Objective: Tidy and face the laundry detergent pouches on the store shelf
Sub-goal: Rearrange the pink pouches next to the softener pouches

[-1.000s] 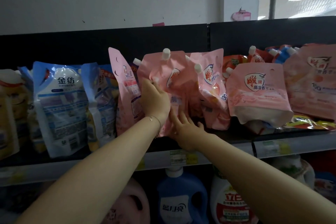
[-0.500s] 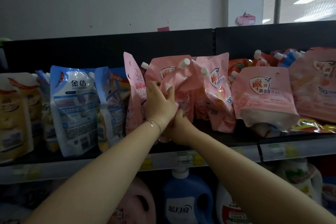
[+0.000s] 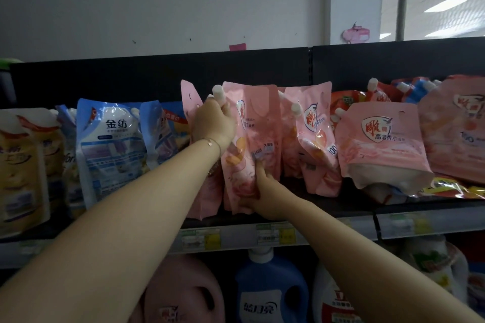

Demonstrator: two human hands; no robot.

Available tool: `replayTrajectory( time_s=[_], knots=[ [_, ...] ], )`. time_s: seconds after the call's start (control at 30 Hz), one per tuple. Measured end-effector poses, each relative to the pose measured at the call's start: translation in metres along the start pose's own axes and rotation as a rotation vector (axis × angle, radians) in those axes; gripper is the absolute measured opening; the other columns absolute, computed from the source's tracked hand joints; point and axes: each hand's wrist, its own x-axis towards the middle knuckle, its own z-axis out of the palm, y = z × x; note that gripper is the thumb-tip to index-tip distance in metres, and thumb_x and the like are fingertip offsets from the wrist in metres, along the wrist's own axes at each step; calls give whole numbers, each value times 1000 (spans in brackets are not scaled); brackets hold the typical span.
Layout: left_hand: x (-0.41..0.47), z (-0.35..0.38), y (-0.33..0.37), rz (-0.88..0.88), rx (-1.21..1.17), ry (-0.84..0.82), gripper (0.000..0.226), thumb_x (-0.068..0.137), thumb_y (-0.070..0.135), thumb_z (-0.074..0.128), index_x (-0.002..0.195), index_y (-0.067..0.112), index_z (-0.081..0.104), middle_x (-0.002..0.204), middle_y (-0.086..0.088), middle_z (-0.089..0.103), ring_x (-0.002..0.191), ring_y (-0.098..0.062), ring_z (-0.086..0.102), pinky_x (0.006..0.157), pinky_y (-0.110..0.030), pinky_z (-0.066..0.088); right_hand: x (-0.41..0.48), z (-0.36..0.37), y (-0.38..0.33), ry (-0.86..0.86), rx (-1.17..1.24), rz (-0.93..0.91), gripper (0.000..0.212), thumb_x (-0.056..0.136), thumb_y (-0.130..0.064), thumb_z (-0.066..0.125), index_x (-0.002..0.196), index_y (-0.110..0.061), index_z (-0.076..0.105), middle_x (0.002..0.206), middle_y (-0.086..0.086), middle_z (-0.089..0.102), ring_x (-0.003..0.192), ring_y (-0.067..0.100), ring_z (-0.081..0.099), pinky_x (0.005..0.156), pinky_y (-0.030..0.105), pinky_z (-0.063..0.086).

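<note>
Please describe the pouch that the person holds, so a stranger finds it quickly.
On the upper shelf, find the pink pouches in the middle. The held pouch stands upright. Only it has the left hand at its white-capped top corner and the right hand at its bottom.

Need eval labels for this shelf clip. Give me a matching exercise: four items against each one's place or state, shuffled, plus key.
Items
1. middle pink pouch
2. blue and white pouch
3. blue jug
4. wide pink pouch

Places or states
A. below the shelf, under the arms
B. on the shelf, right of both hands, slumped over
C. held by the left hand at the top and the right hand at the bottom
D. on the shelf, left of both hands

Pairs: 1-C, 2-D, 3-A, 4-B
</note>
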Motion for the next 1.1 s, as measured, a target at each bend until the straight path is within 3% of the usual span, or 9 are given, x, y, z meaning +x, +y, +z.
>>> replayTrajectory(
  time_s=[0.17,0.3,0.43,0.5,0.57,0.67,0.9,0.97,1.1],
  knots=[
    [-9,-5,2,132,-41,135,20,99,23,42,112,8,43,87,-4,52,87,-28,60,76,-44,53,7,5,-8,-22,-25,-22,125,79,-39,75,145,-14,-28,157,19,11,140,36,27,112,45,31],
    [-11,-13,5,231,-79,257,31,89,11,56,116,9,41,112,-9,49,94,-20,54,73,-29,51,6,-5,-8,-73,-14,-21,123,80,-44,72,146,-17,-28,155,16,23,137,32,33,111,41,33],
    [-20,-13,9,500,18,287,39,79,5,62,115,7,46,115,-14,48,101,-24,50,76,-25,44,-2,-16,-2,-70,55,-25,120,76,-52,73,152,-19,-14,150,9,34,132,28,41,106,36,39],
    [-28,-11,11,657,115,272,36,75,4,62,109,7,49,110,-14,49,97,-26,48,76,-30,46,-8,-23,0,-23,86,-28,94,80,-47,70,151,-13,19,139,7,48,120,25,51,94,30,44],
    [-37,-7,12,808,185,206,31,73,3,60,102,8,51,102,-12,50,93,-26,45,77,-37,49,-13,-32,7,97,1,-54,50,86,-40,64,127,-12,54,119,5,61,104,25,59,86,32,49],
    [-51,6,12,892,218,31,24,75,4,56,98,8,54,98,-9,52,88,-26,50,73,-42,50,-24,-49,16,265,-138,-56,21,85,-30,56,97,-15,64,96,5,66,87,27,61,76,38,53],
    [-74,41,25,734,251,-251,15,88,16,46,102,14,48,99,1,44,97,-20,48,71,-27,32,-49,-84,44,514,-323,-37,19,89,-26,50,101,-14,59,91,4,59,81,27,59,62,33,43],
    [-79,53,31,588,184,-324,11,90,20,46,99,13,46,98,1,43,96,-20,49,75,-27,31,-51,-88,53,553,-307,-14,15,90,-23,50,98,-12,57,88,3,57,77,26,58,61,32,41],
    [-80,85,42,225,-52,-448,38,92,37,52,111,5,50,112,-10,53,102,-29,54,85,-37,45,-52,-85,67,525,-248,78,16,89,-18,51,101,-7,54,95,9,61,81,28,59,63,32,44]
  ],
)
